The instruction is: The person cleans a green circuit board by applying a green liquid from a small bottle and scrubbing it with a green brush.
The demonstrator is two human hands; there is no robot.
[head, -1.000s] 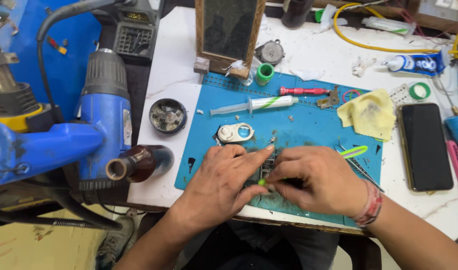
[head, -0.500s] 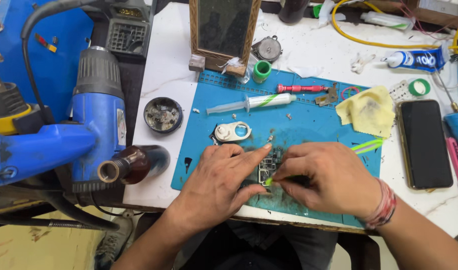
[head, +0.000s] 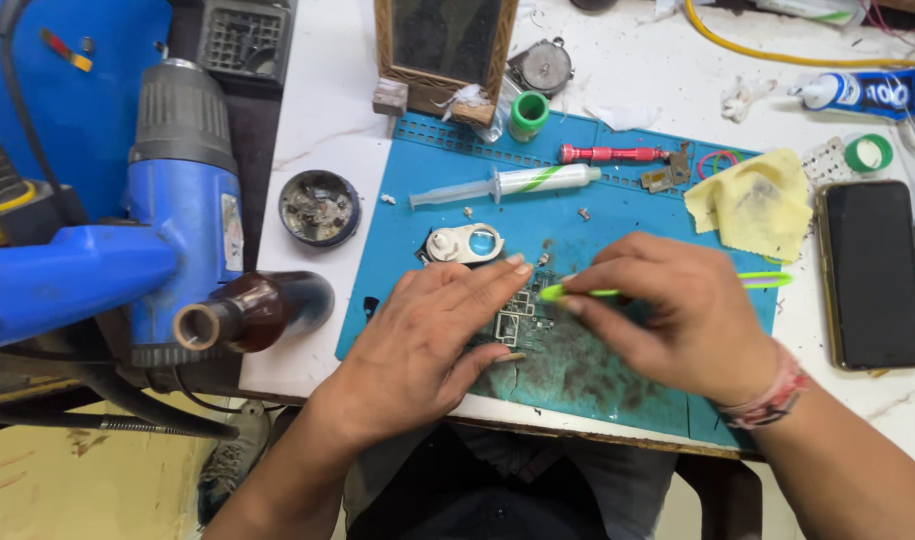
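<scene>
From the head camera, a small circuit board [head: 515,322] lies flat on the blue work mat [head: 618,215], near the mat's front edge and partly hidden under both hands. The left hand [head: 428,335] rests on the mat with its fingers stretched out and laid close together across the board's left side, the thumb tucked at the board's lower edge, so it pins the board rather than lifting it. The right hand [head: 678,310] is curled around a thin bright-green tool [head: 578,292], pinching it between thumb and fingers, with the tip just at the board's upper right.

The board looks light, thin and stiff, and probably fragile: its tiny parts would not bear hard pressure, so it is best held by its bare edges or pressed down flat at a corner. The mat looks grippy enough to stop it sliding.

Further back on the mat lie a syringe [head: 508,184], a red screwdriver [head: 613,154], a white metal bracket [head: 465,243] and a yellow cloth [head: 753,203]. A dark phone [head: 875,272] lies on the bench [head: 318,120] to the right. A blue heat gun [head: 183,215] stands at the left, with a round tin [head: 320,208] of scraps near it.
</scene>
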